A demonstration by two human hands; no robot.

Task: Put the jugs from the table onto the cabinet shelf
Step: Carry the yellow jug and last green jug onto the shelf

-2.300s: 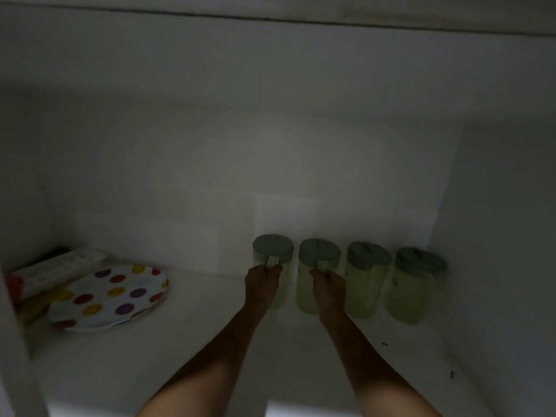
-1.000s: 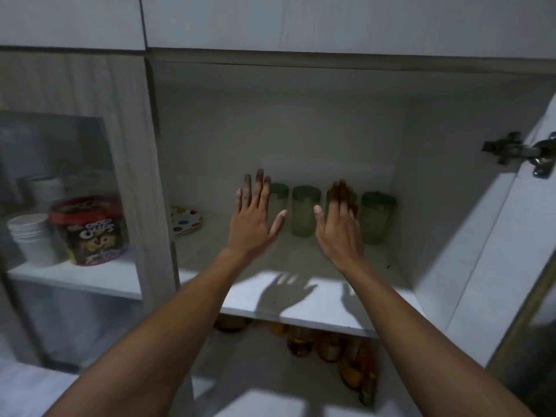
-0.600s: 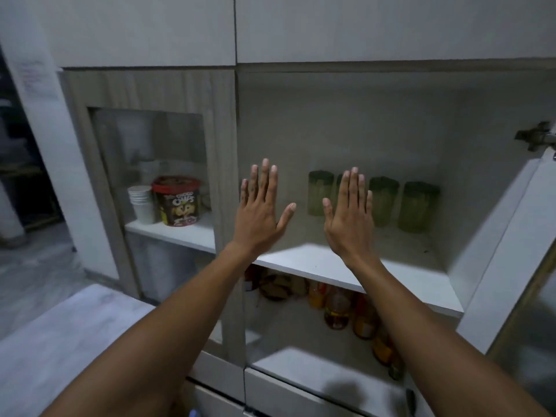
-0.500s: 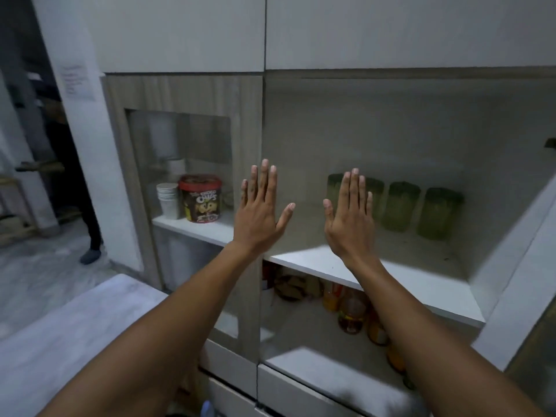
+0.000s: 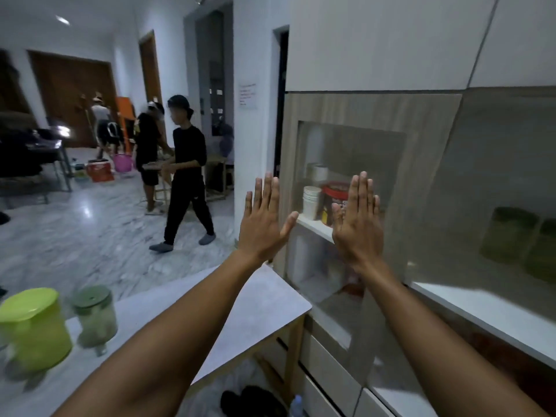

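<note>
My left hand and my right hand are raised flat in front of me, fingers straight, both holding nothing. On the grey table at the lower left stand a clear jug with a dark green lid and a lime-green jug. Two pale green jugs show at the far right on the white cabinet shelf, blurred and cut by the frame edge.
A glass-fronted cabinet section holds stacked white cups and a red-lidded tub. Several people stand or walk on the marble floor at the left. Dark shoes lie under the table.
My view has swung left from the open cabinet toward the table and room. Both hands stay raised and flat; before that they let go of two jugs on the shelf.
</note>
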